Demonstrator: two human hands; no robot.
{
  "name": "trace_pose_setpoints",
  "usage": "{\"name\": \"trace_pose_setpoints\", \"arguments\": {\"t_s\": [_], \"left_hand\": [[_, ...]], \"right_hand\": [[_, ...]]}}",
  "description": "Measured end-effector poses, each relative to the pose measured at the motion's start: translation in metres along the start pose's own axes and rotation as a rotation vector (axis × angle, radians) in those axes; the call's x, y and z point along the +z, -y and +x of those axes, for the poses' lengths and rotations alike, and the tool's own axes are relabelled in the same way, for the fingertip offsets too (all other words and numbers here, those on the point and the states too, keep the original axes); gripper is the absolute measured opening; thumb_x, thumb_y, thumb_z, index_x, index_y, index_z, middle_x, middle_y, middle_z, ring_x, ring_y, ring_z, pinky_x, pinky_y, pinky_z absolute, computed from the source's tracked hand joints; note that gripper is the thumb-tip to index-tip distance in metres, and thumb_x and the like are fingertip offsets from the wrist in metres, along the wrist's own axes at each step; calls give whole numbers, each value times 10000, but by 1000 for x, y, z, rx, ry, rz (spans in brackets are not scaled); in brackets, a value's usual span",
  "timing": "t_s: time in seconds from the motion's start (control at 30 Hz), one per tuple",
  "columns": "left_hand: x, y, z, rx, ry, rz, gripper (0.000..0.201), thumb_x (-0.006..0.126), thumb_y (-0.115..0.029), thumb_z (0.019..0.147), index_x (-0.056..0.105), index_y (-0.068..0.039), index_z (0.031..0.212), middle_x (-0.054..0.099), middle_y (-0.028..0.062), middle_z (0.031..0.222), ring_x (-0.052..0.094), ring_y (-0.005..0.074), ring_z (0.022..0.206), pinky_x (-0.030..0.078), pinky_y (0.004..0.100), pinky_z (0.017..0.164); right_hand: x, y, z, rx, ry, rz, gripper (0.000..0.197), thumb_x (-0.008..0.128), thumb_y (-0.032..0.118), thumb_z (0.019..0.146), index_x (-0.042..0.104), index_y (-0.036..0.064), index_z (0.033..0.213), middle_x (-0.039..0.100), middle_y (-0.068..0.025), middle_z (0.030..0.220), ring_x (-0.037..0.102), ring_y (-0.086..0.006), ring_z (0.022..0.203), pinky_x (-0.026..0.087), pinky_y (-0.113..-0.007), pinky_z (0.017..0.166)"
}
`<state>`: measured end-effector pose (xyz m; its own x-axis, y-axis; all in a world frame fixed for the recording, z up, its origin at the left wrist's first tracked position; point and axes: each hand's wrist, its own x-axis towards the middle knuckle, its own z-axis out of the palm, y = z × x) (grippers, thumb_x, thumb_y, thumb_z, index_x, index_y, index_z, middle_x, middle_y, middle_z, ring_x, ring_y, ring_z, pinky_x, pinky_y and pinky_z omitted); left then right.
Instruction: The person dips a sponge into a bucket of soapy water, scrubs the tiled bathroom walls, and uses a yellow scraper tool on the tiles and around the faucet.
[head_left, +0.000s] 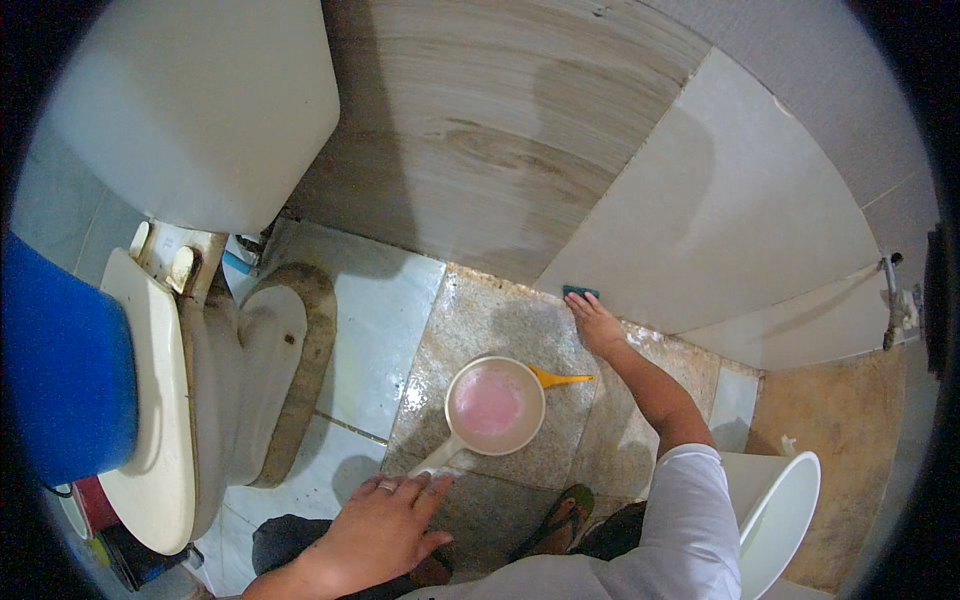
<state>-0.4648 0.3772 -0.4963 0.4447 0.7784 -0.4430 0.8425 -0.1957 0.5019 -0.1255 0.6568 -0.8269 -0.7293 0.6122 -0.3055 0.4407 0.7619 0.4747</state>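
At the foot of the tiled wall, my right hand (pixel 597 322) presses a dark green scouring pad (pixel 581 291) against the seam where wall and floor meet. My left hand (pixel 383 528) is held nearer to me, fingers loosely spread, with nothing visible in it. Its fingertips are close to the handle of a cream-coloured dipper (pixel 453 443); whether they touch cannot be told. Pinkish, foamy liquid (pixel 489 400) lies inside the dipper on the wet floor. From behind the dipper's far right side sticks out a yellow handle (pixel 566 379); the rest of that tool is hidden.
A toilet (pixel 215 390) with a raised-edge cream seat (pixel 150 420) stands on the left, a blue container (pixel 65 370) beside it. On the right are a white bucket (pixel 790 520) and a wall tap (pixel 889 300). My sandalled foot (pixel 560 525) is below the dipper.
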Motion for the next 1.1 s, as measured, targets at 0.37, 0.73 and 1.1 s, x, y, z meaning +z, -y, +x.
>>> {"name": "trace_pose_setpoints", "arguments": {"t_s": [0.37, 0.73, 1.1], "left_hand": [[2, -5, 3, 70, 9, -36, 577, 503, -393, 827, 384, -26, 1255, 492, 209, 1164, 498, 365, 1040, 377, 441, 909], [-3, -6, 11, 54, 75, -36, 574, 508, -389, 826, 379, -37, 1261, 489, 206, 1166, 503, 380, 1010, 385, 435, 902], [-5, -1, 4, 49, 15, -26, 569, 517, -363, 819, 390, 0, 1238, 499, 203, 1147, 503, 372, 1010, 389, 438, 889]], "right_hand": [[10, 12, 21, 88, -183, 188, 493, 395, 224, 834, 393, 36, 1289, 276, -18, 1407, 133, -149, 1328, 69, -352, 1085], [16, 19, 34, 158, -97, 142, 546, 423, 202, 825, 308, 63, 1340, 194, 13, 1435, 189, -152, 1305, 104, -330, 1090], [8, 19, 28, 254, -170, 509, 527, 381, 206, 845, 299, 42, 1338, 216, -17, 1432, 113, -168, 1335, 66, -331, 1089]]}}
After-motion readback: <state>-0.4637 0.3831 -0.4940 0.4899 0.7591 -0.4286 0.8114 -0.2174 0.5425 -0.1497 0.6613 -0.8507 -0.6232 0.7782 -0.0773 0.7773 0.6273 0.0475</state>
